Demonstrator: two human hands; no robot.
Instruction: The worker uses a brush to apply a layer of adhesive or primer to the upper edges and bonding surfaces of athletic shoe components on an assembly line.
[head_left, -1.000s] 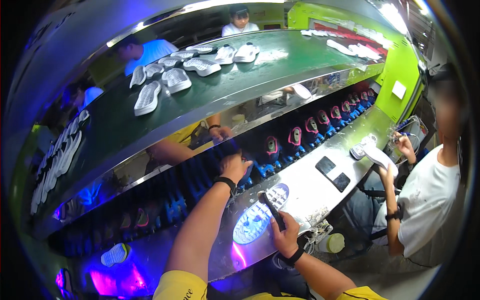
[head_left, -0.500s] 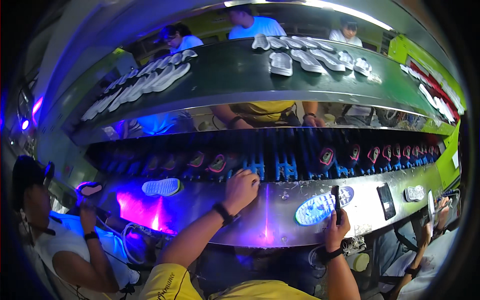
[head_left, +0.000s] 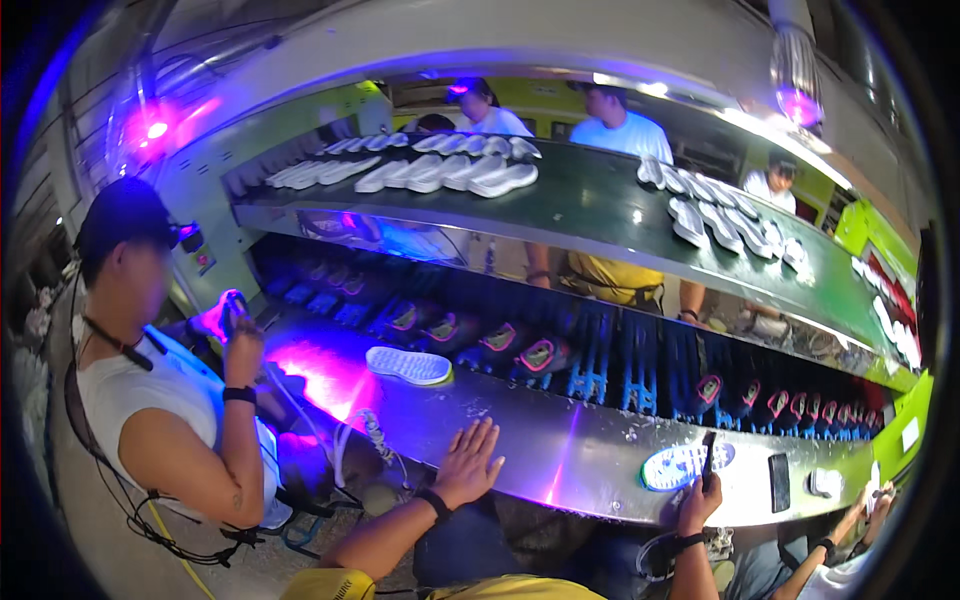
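My left hand (head_left: 468, 462) is spread flat, palm down, at the near edge of the metal bench, with nothing in it. In my right hand (head_left: 699, 506) is a slim black-handled tool (head_left: 709, 458), held upright; its exact kind does not show. Just behind that tool lies a white shoe sole (head_left: 662, 471), tread pattern up, lit bluish. Another white sole (head_left: 408, 366) rests on the bench, farther left and beyond my left hand.
Beyond the bench, blue racks (head_left: 590, 380) carry dark shoes with pink-edged openings (head_left: 538, 355). A green conveyor belt (head_left: 590, 205) above holds rows of soles. A phone (head_left: 779, 482) lies at right. Co-workers sit on both sides, the left one holding a shoe (head_left: 233, 308).
The view has swung to the left. My left hand has come back from the blue rack to the bench's near edge, its curled fingers now spread. The right hand still holds the black tool.
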